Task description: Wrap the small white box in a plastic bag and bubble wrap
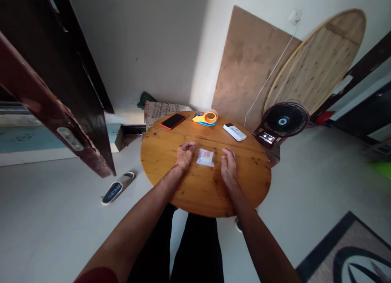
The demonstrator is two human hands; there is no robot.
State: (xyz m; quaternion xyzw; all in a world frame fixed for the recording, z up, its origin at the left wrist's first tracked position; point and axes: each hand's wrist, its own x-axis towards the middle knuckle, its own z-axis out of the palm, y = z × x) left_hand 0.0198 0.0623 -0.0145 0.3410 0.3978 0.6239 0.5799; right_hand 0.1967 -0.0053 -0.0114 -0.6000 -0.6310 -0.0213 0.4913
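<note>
A small white plastic packet (205,158) with faint reddish print lies flat on the round wooden table (201,197). To its left rests my left hand (185,155), side down on the wood, fingers loosely curved and holding nothing. My right hand (229,166) lies to the packet's right with its thumb and fingers apart, also with nothing in it. Neither hand touches the packet. Farther back on the table are a phone (172,121) in a red case, an orange and blue tape dispenser (207,118) and a white handheld device (234,132) with a dark end.
A dark fan (282,120) stands beyond the table's right edge. A brown board (247,67) and a round wooden tabletop (324,54) lean on the wall. On the left is an open door (70,111), with a slipper (117,188) on the floor near it.
</note>
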